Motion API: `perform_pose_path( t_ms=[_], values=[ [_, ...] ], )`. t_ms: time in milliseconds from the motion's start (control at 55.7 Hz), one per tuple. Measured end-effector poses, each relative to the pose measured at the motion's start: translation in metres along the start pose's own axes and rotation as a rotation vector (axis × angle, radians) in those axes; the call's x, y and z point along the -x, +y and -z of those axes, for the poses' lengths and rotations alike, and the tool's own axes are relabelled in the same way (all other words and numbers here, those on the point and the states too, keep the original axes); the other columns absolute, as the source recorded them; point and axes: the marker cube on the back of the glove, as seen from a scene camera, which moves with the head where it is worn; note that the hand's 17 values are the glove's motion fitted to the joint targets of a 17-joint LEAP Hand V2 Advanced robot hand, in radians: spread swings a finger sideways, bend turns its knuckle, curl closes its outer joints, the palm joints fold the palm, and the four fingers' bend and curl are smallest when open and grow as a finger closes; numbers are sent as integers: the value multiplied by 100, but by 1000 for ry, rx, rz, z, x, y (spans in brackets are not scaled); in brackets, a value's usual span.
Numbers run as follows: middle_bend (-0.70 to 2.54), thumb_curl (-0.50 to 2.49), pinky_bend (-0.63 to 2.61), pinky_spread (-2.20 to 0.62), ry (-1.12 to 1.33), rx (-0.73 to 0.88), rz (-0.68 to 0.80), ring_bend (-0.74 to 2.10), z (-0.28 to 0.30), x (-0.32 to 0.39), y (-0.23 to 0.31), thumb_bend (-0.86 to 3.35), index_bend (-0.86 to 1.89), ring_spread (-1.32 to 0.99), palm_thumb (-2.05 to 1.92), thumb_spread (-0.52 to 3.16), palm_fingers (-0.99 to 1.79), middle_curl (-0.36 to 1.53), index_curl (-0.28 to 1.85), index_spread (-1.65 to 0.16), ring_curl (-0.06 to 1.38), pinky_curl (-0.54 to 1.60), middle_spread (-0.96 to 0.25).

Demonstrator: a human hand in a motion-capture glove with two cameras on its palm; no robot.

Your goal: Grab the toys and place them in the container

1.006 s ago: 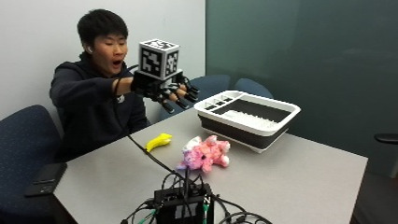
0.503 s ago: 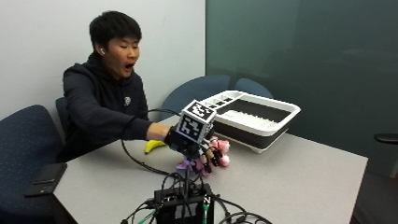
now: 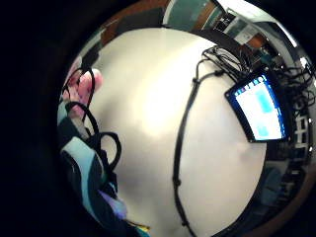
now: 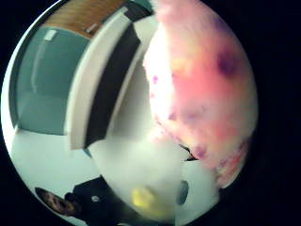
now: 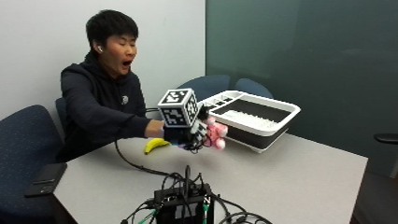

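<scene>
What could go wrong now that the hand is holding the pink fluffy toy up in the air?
The right hand holds the pink plush toy above the table, short of the container. If the toy slips now, it would probably land on the table instead. The near rim faces the hand, so a low carry might bump the toy against it. The yellow banana toy lies behind the hand and could be forgotten.

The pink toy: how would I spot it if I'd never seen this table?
Start at the white container with dark sides on the grey table. Just in front of it, the gloved right hand holds a fluffy pink plush toy above the tabletop. The only other toy, a smooth yellow banana, lies on the table.
</scene>
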Motion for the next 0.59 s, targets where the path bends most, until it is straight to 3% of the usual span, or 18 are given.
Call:
perform_pose_path(
  t_ms=[251,413,539,593],
  values=[
    [97,77,108,-40,-73,-210,44,126,125,70,-7,18,83,-30,69,41,118,60,49,-26,62,41,-16],
    [102,83,110,-40,-81,-314,81,131,160,131,-23,18,86,-29,68,28,113,64,56,-25,63,45,-15],
    [102,86,111,-40,-98,-167,45,128,139,198,-35,15,82,-30,65,25,101,65,60,-25,63,46,-15],
    [86,85,124,-40,-118,-35,36,128,125,223,-39,11,59,-29,60,37,70,63,58,-25,63,50,-16]
  ],
)
